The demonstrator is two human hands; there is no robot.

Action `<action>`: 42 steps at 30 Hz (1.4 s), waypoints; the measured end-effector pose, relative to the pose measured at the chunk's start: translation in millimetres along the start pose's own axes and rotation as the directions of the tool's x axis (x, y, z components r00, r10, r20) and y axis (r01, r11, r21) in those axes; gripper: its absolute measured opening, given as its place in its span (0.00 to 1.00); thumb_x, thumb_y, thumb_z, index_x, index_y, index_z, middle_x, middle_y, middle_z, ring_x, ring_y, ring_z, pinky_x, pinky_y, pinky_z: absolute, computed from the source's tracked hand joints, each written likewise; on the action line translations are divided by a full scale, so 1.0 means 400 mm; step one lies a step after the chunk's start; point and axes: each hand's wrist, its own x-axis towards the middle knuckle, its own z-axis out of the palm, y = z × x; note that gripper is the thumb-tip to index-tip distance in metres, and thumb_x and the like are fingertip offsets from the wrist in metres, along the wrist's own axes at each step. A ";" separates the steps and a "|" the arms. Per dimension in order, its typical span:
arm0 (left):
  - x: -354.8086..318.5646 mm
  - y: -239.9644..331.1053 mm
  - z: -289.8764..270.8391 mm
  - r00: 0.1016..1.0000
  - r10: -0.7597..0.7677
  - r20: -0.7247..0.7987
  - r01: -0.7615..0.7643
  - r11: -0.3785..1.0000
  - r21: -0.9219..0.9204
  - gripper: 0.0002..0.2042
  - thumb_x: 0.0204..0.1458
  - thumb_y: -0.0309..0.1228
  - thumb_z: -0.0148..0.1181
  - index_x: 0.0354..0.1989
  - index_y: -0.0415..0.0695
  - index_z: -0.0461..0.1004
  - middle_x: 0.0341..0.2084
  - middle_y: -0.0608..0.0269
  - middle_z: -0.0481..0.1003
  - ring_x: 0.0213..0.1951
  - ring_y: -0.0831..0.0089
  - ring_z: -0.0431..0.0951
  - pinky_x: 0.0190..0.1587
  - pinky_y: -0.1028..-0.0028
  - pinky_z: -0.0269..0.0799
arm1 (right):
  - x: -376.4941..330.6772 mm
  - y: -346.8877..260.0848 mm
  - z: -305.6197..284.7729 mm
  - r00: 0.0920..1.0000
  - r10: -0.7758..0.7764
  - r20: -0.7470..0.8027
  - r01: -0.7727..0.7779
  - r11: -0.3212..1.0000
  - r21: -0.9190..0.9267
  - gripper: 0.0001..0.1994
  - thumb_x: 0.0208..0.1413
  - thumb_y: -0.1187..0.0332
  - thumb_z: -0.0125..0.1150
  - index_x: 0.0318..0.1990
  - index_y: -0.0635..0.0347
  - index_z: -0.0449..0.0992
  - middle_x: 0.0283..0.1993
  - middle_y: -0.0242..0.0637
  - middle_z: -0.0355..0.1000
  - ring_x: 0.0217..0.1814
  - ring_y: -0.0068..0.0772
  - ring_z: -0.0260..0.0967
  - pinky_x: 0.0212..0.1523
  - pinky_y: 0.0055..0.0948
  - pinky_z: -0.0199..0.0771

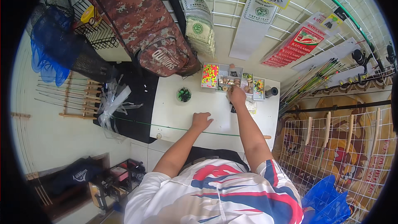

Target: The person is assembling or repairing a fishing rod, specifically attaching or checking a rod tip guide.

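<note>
My right hand (237, 96) reaches to the front edge of a white compartment tray (224, 90). Its fingers are drawn together, and what they hold, if anything, is hidden. Inside the tray are yellow and pink-red bits (210, 76), a small bottle (233, 71) and other small parts. My left hand (202, 121) rests on the white tabletop (178, 114) with loosely bent fingers, thumb apart, and nothing visible in it. Up and left of it stands a round tub of dark green and black pieces (183, 94). A thin green rod (186, 129) runs across the table just below that hand.
A dark cylinder (273, 91) stands right of the tray. A camouflage bag (166, 56) hangs over the table's back left. Wire grids (331, 149) and several thin rods (309, 81) line the right. Clear plastic wrap (116, 103) lies on the black surface at left.
</note>
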 end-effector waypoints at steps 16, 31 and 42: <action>0.008 0.018 -0.105 0.998 0.069 0.004 -0.061 0.908 -0.414 0.26 0.47 0.48 0.69 0.52 0.48 0.77 0.44 0.59 0.81 0.45 0.63 0.81 0.49 0.66 0.75 | -0.132 0.019 -0.044 0.998 -0.029 0.060 -0.021 0.723 0.691 0.15 0.61 0.60 0.55 0.47 0.61 0.69 0.30 0.40 0.73 0.26 0.36 0.72 0.26 0.33 0.72; -0.047 0.091 -0.104 0.934 0.132 -0.331 -0.336 0.636 -0.695 0.18 0.50 0.35 0.69 0.50 0.47 0.79 0.42 0.63 0.81 0.41 0.76 0.79 0.33 0.76 0.70 | -0.346 -0.025 -0.109 0.935 -0.224 0.276 -0.122 0.528 0.840 0.16 0.64 0.60 0.58 0.52 0.60 0.79 0.37 0.29 0.76 0.37 0.19 0.70 0.35 0.22 0.69; -0.089 0.115 -0.106 0.971 0.103 -0.214 -0.228 0.653 -0.722 0.13 0.49 0.35 0.71 0.42 0.45 0.82 0.33 0.70 0.81 0.36 0.82 0.76 0.39 0.77 0.67 | -0.440 -0.037 -0.137 0.942 -0.275 -0.194 0.335 0.828 0.449 0.08 0.59 0.67 0.61 0.43 0.60 0.80 0.37 0.41 0.77 0.33 0.39 0.74 0.36 0.31 0.74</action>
